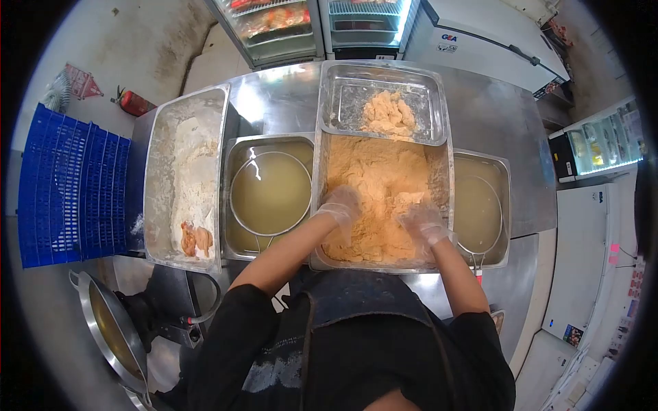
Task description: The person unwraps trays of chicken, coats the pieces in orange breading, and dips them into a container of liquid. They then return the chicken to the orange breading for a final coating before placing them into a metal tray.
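Both my hands wear thin clear plastic gloves and are in the orange breading flour [377, 236], which fills a deep steel pan [450, 185]. My left hand [343, 207] presses into the flour at the pan's left side, its fingers mostly buried. My right hand [423, 223] is in the flour at the right side, beside a paler raised lump [410, 198] coated in flour. Its fingertips are covered too, so I cannot make out a grip. Across the pan's far end rests a shallow steel tray [339, 103] with a heap of breaded pieces [389, 114].
At left, a pan of white flour [157, 212] holds raw meat pieces [197, 239]. Tubs of cloudy liquid with strainers stand on both sides: left tub [235, 145], right tub [506, 205]. Blue crates [72, 188] and a wok of oil [110, 329] are farther left.
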The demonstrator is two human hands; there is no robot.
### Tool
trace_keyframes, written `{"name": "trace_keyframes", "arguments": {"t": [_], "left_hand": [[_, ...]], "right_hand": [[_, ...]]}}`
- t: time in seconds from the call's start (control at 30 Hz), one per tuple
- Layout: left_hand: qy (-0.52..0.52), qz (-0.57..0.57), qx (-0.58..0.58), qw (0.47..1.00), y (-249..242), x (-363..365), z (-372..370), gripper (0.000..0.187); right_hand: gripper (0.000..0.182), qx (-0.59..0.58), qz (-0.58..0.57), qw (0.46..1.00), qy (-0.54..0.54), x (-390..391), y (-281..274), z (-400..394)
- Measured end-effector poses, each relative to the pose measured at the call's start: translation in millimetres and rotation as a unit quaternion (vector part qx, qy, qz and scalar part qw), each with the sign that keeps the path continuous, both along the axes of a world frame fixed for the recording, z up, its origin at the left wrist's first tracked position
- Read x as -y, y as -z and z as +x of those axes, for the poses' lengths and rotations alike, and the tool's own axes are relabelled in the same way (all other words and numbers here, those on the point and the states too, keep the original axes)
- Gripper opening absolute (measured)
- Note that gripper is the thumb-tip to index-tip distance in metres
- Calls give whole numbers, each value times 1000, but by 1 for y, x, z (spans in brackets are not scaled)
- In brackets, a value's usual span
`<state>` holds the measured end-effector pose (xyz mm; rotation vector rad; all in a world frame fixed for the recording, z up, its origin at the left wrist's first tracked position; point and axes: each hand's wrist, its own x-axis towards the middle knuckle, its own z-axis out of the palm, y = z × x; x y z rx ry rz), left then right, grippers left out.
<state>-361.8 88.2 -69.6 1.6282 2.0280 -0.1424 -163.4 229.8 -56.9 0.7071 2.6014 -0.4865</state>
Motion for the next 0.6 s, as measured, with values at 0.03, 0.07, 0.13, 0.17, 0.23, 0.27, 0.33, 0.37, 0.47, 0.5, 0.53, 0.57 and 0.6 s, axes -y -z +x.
{"name": "trace_keyframes", "arguments": {"t": [0.03, 0.07, 0.13, 0.17, 0.23, 0.27, 0.33, 0.37, 0.47, 0.5, 0.53, 0.57, 0.6], "left_hand": [[-1, -1, 1, 1000, 2, 0, 6, 25], [-65, -29, -18, 997, 3, -4, 16, 23], [-135, -56, -36, 989, 8, -6, 36, 20], [-139, -23, -27, 990, 15, -2, 46, 19], [-164, 7, -17, 986, 15, 4, 59, 18], [-155, 12, 6, 988, 6, 6, 63, 18], [-125, 10, 64, 990, 27, 7, 70, 18], [-109, 5, 97, 989, 51, 3, 70, 18], [-149, -69, 16, 986, -5, 1, 62, 22], [-168, -52, 23, 984, 0, 1, 58, 24], [-186, -49, 25, 981, -2, 4, 54, 24], [-170, -23, 33, 985, -10, 4, 47, 25], [-151, 5, 39, 988, -19, 7, 41, 27]], "right_hand": [[64, 18, 55, 998, 1, 3, 0, 0], [64, 18, 56, 998, -1, 7, 1, -5], [58, 65, -19, 998, -4, 20, 8, -21], [58, 66, -18, 998, -12, 30, 21, -23], [42, -14, 24, 997, 71, 56, 47, -25], [35, 5, -56, 993, 100, 60, 28, -38], [32, 7, -11, 1000, -10, 56, 56, -27], [29, -2, 37, 994, -102, 50, 68, -27], [33, -46, -62, 997, 4, 39, -20, -60], [37, -8, -43, 999, 1, 31, -9, -63], [37, -7, -40, 999, -17, 18, 21, -55], [41, -73, -9, 997, -38, 0, 65, -44], [46, -140, 21, 988, -54, -8, 90, -35]]}}
